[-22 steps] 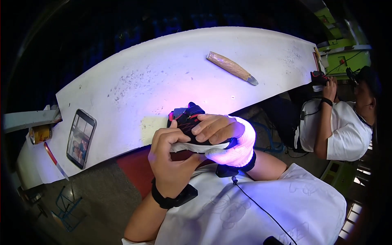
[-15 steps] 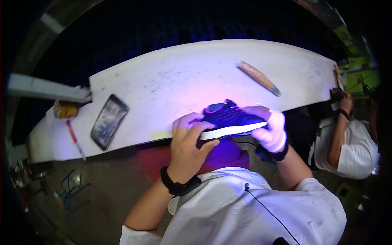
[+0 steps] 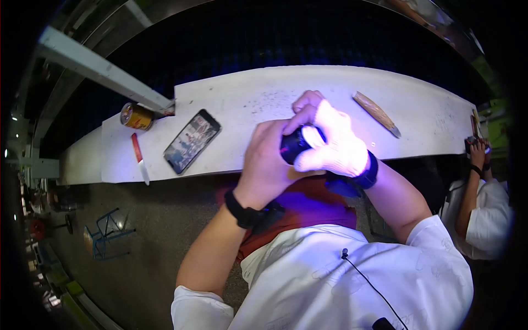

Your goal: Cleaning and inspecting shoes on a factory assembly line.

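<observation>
A dark shoe [image 3: 293, 146] with a white sole is held between my two hands above the table's near edge. It is turned nearly end-on, so only a small part of it shows. My left hand [image 3: 267, 157] wraps its left side, fingers curled over the top. A pale glove covers much of my right hand [image 3: 338, 140], which grips the shoe from the right, with the thumb across the front. Purple-white light falls on the glove and shoe.
On the white table [image 3: 247, 102] lie a phone [image 3: 192, 141], a red-handled knife [image 3: 139, 158], a yellow can [image 3: 136, 116] and a wrapped brown-handled blade [image 3: 377, 114]. A beam [image 3: 104, 69] stands at left. A co-worker's hands [image 3: 477, 153] are at far right; a blue stool [image 3: 107, 234] is lower left.
The shoe has turned from side-on to nearly end-on and risen slightly. My right hand has moved up and left around it, closer to my left. The view has shifted.
</observation>
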The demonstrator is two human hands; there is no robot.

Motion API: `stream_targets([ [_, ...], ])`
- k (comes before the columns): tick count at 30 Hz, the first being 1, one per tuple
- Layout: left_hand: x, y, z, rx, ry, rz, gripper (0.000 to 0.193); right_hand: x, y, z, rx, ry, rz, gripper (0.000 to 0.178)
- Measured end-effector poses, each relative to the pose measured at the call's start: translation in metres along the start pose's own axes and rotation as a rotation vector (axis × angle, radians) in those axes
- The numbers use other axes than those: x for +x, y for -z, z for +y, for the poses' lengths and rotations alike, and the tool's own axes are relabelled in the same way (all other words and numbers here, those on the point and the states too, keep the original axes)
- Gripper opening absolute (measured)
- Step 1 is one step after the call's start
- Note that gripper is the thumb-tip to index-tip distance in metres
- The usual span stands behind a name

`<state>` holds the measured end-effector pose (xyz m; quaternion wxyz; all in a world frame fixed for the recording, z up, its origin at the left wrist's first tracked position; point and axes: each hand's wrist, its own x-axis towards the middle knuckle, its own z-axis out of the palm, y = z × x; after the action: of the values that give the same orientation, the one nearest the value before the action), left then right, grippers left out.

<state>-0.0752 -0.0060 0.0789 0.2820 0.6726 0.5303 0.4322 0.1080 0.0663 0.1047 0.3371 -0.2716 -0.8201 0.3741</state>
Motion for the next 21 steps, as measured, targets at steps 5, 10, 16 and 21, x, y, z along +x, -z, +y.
stream_targets([
  [5,0.006,0.020,-0.009,-0.100,0.269,-0.150,0.062,0.007,-0.019,0.028,0.706,-0.288,0.209,0.026],
  [10,0.014,0.012,-0.015,-0.233,0.397,-0.131,0.052,0.030,-0.021,0.046,1.184,-0.367,0.301,0.024],
  [16,0.046,0.017,-0.001,-0.074,0.337,-0.133,0.051,0.050,-0.017,0.043,0.686,-0.331,0.014,0.022],
  [21,0.086,0.011,0.017,-0.020,0.382,-0.307,0.052,0.046,0.003,0.054,0.672,-0.236,0.108,0.021],
])
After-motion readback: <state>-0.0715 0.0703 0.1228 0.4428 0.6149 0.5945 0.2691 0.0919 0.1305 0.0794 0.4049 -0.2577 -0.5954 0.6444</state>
